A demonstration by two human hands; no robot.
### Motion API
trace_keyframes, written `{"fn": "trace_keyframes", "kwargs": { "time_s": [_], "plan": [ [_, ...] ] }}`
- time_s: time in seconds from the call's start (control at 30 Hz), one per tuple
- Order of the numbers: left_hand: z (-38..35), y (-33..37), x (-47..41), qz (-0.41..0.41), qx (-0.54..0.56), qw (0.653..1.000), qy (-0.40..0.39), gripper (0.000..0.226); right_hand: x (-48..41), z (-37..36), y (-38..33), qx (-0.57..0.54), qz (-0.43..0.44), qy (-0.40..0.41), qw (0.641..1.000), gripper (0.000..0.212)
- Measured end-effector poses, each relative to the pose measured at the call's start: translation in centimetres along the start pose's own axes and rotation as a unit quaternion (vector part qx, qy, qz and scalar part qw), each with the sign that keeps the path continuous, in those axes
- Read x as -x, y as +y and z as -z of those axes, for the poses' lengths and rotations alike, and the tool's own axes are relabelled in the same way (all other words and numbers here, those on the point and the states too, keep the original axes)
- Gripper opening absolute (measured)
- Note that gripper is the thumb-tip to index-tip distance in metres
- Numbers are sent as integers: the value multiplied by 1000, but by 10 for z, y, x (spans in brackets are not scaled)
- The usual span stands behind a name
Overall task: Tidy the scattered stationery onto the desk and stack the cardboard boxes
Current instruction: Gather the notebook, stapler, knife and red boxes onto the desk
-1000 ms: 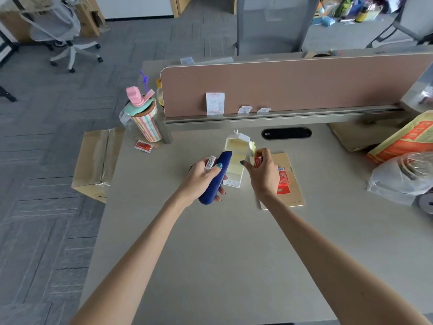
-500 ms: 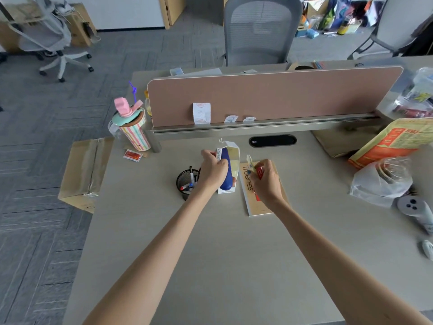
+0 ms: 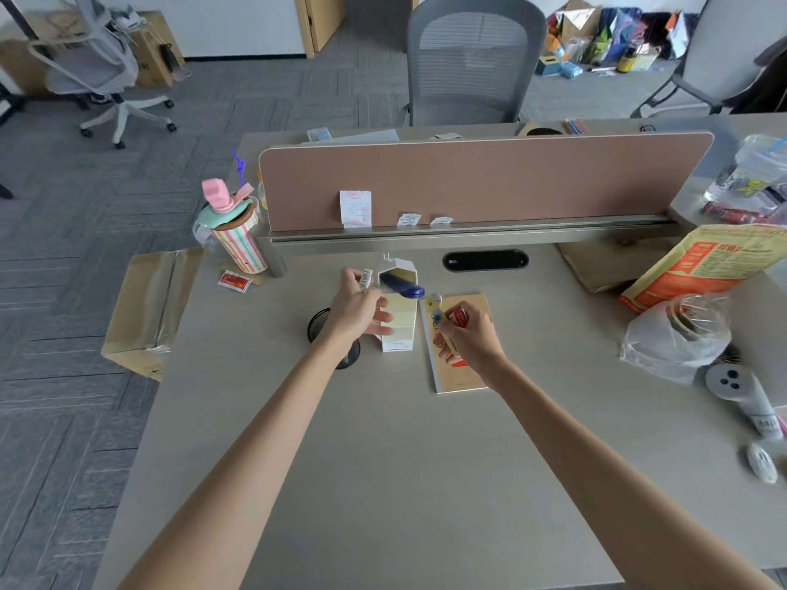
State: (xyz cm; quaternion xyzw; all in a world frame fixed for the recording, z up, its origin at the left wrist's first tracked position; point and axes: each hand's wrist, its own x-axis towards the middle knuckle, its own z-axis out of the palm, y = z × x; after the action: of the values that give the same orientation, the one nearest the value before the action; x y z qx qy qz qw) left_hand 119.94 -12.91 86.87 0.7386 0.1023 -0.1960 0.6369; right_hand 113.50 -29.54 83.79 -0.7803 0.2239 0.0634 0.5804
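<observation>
The blue case [image 3: 402,287] sits tipped into the open top of the carton [image 3: 398,317], mid-desk toward the back edge. My left hand [image 3: 360,306] clasps the carton (keep it steady); my right hand [image 3: 466,340] pinches a pen [image 3: 438,321] over the notebook [image 3: 462,376].

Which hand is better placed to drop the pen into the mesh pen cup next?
Probably the right hand: it already grips the pen over the notebook. The left hand is closer to the mesh cup but busy with the blue item at the open box.
</observation>
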Motion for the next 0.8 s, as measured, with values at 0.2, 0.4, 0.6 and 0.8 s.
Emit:
{"fn": "trace_keyframes", "kwargs": {
  "time_s": [0.2, 0.4, 0.6, 0.8],
  "plan": [
    [15, -36, -1, -62, -204, 975, 64, 15, 4, -16, -12, -38, -81, -89, 992, 12],
    [22, -59, -2, -33, -172, 984, 37, 19, -7, -35, -17, -129, -96, -88, 983, 14],
    [23, -70, 2, 17, -131, 991, 9, 22, -8, -42, -8, -199, -90, -85, 972, 24],
    [16, -77, -1, 52, -17, 998, -14, 28, -6, -38, -4, -208, -78, -52, 974, 36]
  ]
}}
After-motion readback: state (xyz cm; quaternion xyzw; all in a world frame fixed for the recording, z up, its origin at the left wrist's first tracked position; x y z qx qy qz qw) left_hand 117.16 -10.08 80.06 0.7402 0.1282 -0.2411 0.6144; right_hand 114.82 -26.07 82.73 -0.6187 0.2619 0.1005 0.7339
